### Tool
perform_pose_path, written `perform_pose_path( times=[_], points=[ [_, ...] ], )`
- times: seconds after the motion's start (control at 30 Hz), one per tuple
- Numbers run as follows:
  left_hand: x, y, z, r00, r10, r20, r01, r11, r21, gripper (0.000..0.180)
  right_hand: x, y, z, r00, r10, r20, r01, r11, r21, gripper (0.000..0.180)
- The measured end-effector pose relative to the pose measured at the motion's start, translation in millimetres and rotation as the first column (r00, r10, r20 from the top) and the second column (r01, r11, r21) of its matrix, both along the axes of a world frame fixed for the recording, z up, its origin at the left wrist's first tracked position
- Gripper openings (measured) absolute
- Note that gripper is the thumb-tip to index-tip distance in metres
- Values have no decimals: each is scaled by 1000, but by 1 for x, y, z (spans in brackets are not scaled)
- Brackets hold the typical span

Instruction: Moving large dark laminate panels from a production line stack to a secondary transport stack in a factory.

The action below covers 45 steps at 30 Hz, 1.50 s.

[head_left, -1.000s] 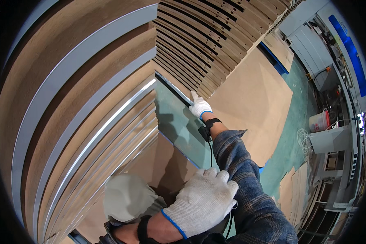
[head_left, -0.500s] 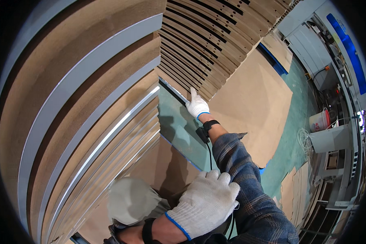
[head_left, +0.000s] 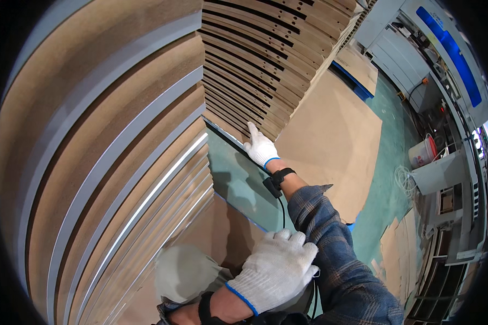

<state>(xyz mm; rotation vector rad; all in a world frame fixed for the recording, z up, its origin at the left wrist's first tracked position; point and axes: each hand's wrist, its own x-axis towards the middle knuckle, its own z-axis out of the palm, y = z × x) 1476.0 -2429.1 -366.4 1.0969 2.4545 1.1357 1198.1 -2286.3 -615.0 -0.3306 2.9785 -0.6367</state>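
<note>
My right hand (head_left: 261, 149), in a white knit glove with a blue cuff, reaches forward to the lower part of a stack of brown boards (head_left: 255, 70) with dark slots and holes along their edges. Its index finger is stretched out against the boards. Close to me, my left hand (head_left: 276, 265) wears the same kind of glove and has its fingers curled in beside my right sleeve (head_left: 322, 233). Its palm side is hidden, so whether anything is in it does not show. A black strap with a small box (head_left: 276, 181) and a cable sits on my right wrist.
On the left rises a tall stack of boards with grey and silvery edges (head_left: 130, 135). Brown sheet (head_left: 331, 141) lies on the right, above the green floor (head_left: 393, 135). Machinery (head_left: 444, 59), a white and red bucket (head_left: 422, 151) and cardboard pieces (head_left: 398, 254) stand farther right.
The whole view has shifted slightly, with the right-hand surroundings moving left. My right hand has slid a little lower along the drilled boards. My left hand stays curled near my right sleeve.
</note>
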Motion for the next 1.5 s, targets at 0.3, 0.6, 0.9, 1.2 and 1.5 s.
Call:
perform_pose_path(
  times=[0.3, 0.6, 0.9, 1.2, 1.5],
  points=[
    [3, 2, -2, 999, 17, -41, -15, 999, 52, 28, 2, 10, 19, 994, 64, -91, -66, 998, -23, 81],
    [1, 4, -2, 999, -19, -48, 22, 997, 68, 30, 5, 8, 40, 984, 43, -176, -58, 995, -84, 82],
    [-1, 6, -3, 998, -38, -41, 43, 992, 115, 32, 12, 7, 78, 987, 14, -163, -32, 994, -106, 83],
    [-6, 11, -13, 998, -56, 8, 54, 985, 161, 32, 18, 8, 105, 985, 42, -170, -63, 990, -123, 84],
    [-52, 16, -27, 895, -19, 446, -147, 931, 334, 33, 12, 21, 121, 985, 58, -164, -73, 994, -85, 84]
  ],
)
